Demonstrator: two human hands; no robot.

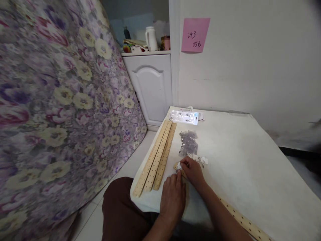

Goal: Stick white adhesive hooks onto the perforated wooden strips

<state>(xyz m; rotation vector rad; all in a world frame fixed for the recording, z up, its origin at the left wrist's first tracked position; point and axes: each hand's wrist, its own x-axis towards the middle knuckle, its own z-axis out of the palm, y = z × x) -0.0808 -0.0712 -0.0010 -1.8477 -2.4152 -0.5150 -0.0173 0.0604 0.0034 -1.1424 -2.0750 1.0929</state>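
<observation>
1. Hands first, since that's where I'm looking: the right hand (193, 171), just below the center of the frame, has its thumb and fingers pinched on a small white piece (179, 166).
2. That piece sits right at the far end of a hole-dotted wooden strip (176, 165), mostly hidden under the fingers.
3. Left hand (173, 195) is lower down, palm toward the table (253, 147), fingertips right up by the white bit. Honestly can't tell if it's gripping anything.
4. More holey wood (247, 221) pokes out past the right forearm at lower right; can't say if it's the same strip, the arm's in the way.
5. Just above the right hand: some white cards (204, 160) with thin metal bits, then a heap of little see-through bags (188, 144).
6. Left of the hands, three perforated strips (159, 155) lie side by side at a slant.
7. Clear plastic package (184, 117) at the table's far edge, upper middle.
8. Pink note (195, 35) on the wall up top, floral curtain (62, 100) filling the left.
</observation>
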